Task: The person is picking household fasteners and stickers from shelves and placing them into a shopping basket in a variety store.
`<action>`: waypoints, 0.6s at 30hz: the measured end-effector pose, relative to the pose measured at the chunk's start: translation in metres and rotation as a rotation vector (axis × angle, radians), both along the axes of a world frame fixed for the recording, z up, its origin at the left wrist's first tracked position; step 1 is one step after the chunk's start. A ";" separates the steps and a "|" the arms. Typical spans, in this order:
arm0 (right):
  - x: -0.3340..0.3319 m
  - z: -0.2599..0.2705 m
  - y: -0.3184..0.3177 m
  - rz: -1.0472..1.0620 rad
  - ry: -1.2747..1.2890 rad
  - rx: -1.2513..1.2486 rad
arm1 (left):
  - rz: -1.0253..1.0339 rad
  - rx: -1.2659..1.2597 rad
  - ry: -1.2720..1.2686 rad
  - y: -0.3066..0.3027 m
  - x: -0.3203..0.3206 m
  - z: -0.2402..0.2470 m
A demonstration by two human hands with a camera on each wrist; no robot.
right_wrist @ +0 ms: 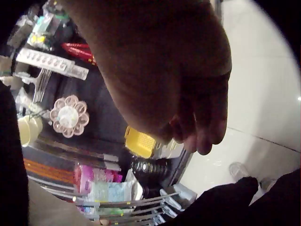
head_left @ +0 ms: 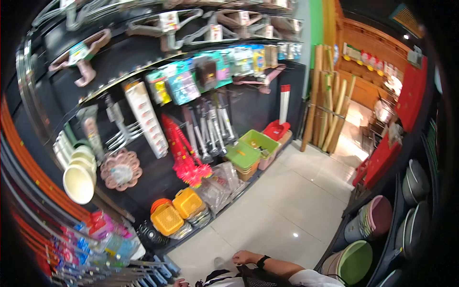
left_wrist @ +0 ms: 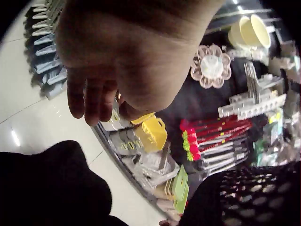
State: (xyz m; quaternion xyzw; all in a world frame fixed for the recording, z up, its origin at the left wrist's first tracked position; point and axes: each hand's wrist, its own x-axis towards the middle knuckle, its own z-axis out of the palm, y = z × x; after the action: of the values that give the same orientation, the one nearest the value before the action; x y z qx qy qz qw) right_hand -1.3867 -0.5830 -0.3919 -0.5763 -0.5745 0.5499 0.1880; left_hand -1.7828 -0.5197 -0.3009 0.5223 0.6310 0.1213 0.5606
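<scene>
My right hand (head_left: 246,257) hangs low in front of my body in the head view, a dark band round the wrist. Its fingers (right_wrist: 202,127) are loosely bent, with nothing held, in the right wrist view. Only a bit of my left hand (head_left: 180,282) shows at the bottom edge of the head view. The left wrist view has its palm (left_wrist: 141,66) large in front, fingers relaxed and holding nothing. Beyond both hands are yellow baskets (head_left: 167,219), a pink flower-shaped tray (head_left: 121,169) and red-handled brushes (head_left: 181,153), all apart from them.
A black display wall carries hangers (head_left: 167,23) and packets (head_left: 183,85). Green boxes (head_left: 244,158) stand along its foot. Mops (head_left: 148,275) crowd the lower left. Bamboo poles (head_left: 330,105) lean near the doorway. Buckets (head_left: 351,260) fill the right shelf beside the tiled floor (head_left: 282,201).
</scene>
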 end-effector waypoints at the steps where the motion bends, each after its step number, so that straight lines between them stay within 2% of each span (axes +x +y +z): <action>1: 0.013 -0.003 -0.005 -0.029 -0.007 0.007 | -0.107 0.000 0.024 0.013 0.010 -0.015; 2: 0.027 -0.012 -0.003 -0.075 0.052 -0.120 | -0.102 0.009 -0.041 0.030 0.020 -0.030; 3: 0.035 -0.012 -0.003 -0.108 0.048 -0.125 | -0.135 0.003 -0.047 0.050 0.028 -0.043; 6: 0.075 -0.014 -0.009 -0.404 0.092 -0.261 | -0.303 -0.093 -0.078 0.103 0.070 -0.078; 7: 0.089 -0.016 -0.010 -0.425 0.088 -0.269 | -0.369 -0.088 -0.082 0.130 0.091 -0.089; 9: 0.116 -0.013 -0.011 -0.605 0.110 -0.370 | -0.446 -0.118 -0.126 0.163 0.127 -0.093; 11: 0.145 -0.007 -0.010 -0.692 0.082 -0.355 | -0.510 -0.144 -0.104 0.197 0.182 -0.097; 13: 0.170 -0.004 -0.009 -0.793 0.063 -0.340 | -0.583 -0.158 -0.060 0.233 0.260 -0.062; 15: 0.199 -0.016 -0.002 -0.834 0.050 -0.271 | -0.612 -0.092 -0.072 0.271 0.306 -0.128; 17: 0.221 -0.029 0.007 -0.920 0.084 -0.284 | -0.755 0.048 -0.061 0.300 0.357 -0.137; 18: 0.232 -0.032 0.010 -0.964 0.107 -0.282 | -0.791 -0.022 -0.015 0.309 0.396 -0.117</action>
State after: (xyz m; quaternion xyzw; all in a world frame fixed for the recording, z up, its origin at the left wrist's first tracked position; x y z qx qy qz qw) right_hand -1.1543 -0.5731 -0.4243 -0.7669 -0.1528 0.5017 0.3699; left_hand -1.3868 -0.2104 -0.4183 0.7181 0.3783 -0.1071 0.5742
